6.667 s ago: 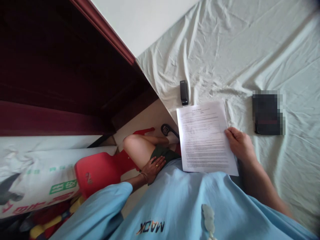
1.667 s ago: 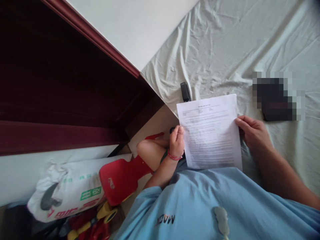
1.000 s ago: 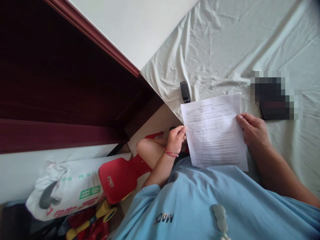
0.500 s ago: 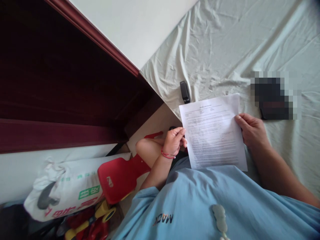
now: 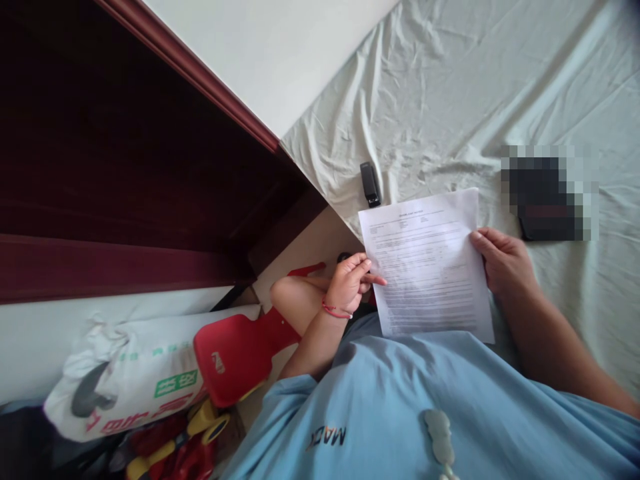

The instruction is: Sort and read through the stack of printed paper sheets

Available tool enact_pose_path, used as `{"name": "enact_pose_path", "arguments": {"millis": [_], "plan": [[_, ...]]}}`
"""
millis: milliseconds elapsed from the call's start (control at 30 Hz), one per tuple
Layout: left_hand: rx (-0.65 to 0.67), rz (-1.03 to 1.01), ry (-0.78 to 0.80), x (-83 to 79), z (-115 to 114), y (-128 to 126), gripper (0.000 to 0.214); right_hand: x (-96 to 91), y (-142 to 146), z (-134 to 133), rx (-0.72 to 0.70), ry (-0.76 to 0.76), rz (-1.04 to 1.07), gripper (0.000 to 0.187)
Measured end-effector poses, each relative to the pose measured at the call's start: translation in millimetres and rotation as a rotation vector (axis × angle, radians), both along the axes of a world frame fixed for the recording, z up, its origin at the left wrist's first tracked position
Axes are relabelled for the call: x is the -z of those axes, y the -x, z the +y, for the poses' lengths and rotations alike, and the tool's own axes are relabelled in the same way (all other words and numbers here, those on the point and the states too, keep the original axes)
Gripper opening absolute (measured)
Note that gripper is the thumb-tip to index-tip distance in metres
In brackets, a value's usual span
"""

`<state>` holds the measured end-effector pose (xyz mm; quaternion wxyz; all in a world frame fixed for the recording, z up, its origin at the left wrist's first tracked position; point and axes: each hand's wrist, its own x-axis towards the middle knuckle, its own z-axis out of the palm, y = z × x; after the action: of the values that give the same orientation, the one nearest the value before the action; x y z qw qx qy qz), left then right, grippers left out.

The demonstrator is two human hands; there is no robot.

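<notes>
A printed sheet of paper [image 5: 425, 267] is held up in front of my blue shirt, its lines of small text facing me. My left hand [image 5: 350, 283], with a red cord bracelet at the wrist, pinches the left edge between thumb and fingers. One finger of that hand stretches over the front of the page. On the opposite edge, my right hand [image 5: 507, 263] grips the paper with the thumb on top; its other fingers are partly hidden. Just beyond the top left corner, a black stapler [image 5: 370, 184] lies on the pale sheet.
The wrinkled bed sheet [image 5: 465, 100] spreads ahead and right, bearing a blurred dark object [image 5: 547, 200]. Dark reddish wooden furniture [image 5: 150, 153] stands left. Below it are a white printed sack [image 5: 135, 373], a red plastic seat [image 5: 235, 357] and yellow and red items [image 5: 190, 440].
A finger of my left hand has stretched out to the right over the front of the paper. My right hand and the sheet have hardly moved.
</notes>
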<state>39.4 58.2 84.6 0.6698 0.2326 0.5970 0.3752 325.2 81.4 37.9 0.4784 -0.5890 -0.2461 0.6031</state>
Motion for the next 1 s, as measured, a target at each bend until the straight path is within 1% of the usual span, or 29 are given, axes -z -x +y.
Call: {"name": "enact_pose_path", "arguments": {"millis": [133,300,433,533,733,933,1000], "plan": [[-0.011,-0.034,0.011,-1.1,0,1,0.048,-3.7,-1,3,0.092,0.064,0.140,0.036],[-0.027,0.006,0.027,1.9,-1,2,0.042,-2.4,-4,4,0.056,0.087,0.265,0.036],[-0.034,0.018,0.035,3.1,-1,1,0.042,-0.4,-4,4,0.055,0.087,0.249,0.034],[-0.041,0.030,0.028,2.8,-1,-1,0.050,1.3,-3,5,0.054,0.097,0.220,0.033],[-0.070,0.120,-0.075,1.5,-6,-6,0.064,3.5,-4,6,0.044,0.078,0.180,0.031],[-0.107,0.139,-0.155,-0.8,-9,-8,0.062,-3.2,-6,5,0.016,0.100,0.222,0.035],[-0.094,0.171,-0.182,-0.7,-9,-8,0.061,-6.7,-5,5,0.005,0.067,0.216,0.040]]}}
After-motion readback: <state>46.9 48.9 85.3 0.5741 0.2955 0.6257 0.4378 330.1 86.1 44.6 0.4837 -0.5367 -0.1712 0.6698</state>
